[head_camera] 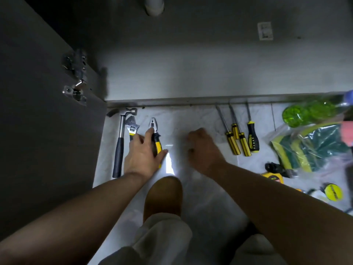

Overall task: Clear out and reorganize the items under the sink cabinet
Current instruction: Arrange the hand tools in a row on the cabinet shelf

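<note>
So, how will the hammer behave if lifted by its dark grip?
The hammer is probably stiff and head-heavy: metal head, slim shiny shaft. Its dark grip looks rubbery, so likely not slippery. The claw head should stop rolling.

Bare forearms [267, 188], off-white trousers [162, 240], tan shoe [163, 196].
Shoe plain, round-toed, just back from the fingers [149, 133]; trousers loose, creased, further back.

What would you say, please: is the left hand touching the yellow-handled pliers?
Touching. The head view shows the left hand lying over the pliers, with its fingers resting on their handles.
</note>
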The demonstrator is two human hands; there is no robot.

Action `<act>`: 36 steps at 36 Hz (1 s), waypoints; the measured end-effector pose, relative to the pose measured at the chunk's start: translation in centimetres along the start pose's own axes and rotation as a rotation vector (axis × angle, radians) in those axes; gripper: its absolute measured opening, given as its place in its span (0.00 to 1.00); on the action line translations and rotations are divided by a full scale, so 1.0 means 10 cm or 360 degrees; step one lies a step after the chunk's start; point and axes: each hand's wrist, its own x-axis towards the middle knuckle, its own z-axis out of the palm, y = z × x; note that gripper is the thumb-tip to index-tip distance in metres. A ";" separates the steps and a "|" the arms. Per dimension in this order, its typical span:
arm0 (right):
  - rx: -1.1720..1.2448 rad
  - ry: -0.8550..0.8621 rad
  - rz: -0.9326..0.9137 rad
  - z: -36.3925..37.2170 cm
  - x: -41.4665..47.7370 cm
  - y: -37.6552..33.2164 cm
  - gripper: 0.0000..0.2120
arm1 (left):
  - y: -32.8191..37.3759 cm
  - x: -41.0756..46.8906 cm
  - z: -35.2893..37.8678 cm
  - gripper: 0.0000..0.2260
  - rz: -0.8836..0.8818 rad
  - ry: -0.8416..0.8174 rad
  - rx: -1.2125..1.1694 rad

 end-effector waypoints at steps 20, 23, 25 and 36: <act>-0.0288 0.0255 0.0420 -0.05 -0.26 0.63 0.15 | 0.16 -0.11 -0.08 0.26 0.0311 0.0272 0.0247; -0.0274 0.0187 0.0297 0.03 -0.23 0.56 0.14 | 0.31 -0.10 0.00 0.22 0.0546 0.0077 -0.0136; -0.0228 0.0117 0.0211 0.07 -0.21 0.48 0.15 | 0.43 -0.11 0.08 0.24 0.0613 -0.0160 -0.0329; -0.0335 0.0648 0.0480 -0.48 -0.22 0.78 0.17 | 0.90 -0.04 0.44 0.27 0.0728 -0.0502 -0.0175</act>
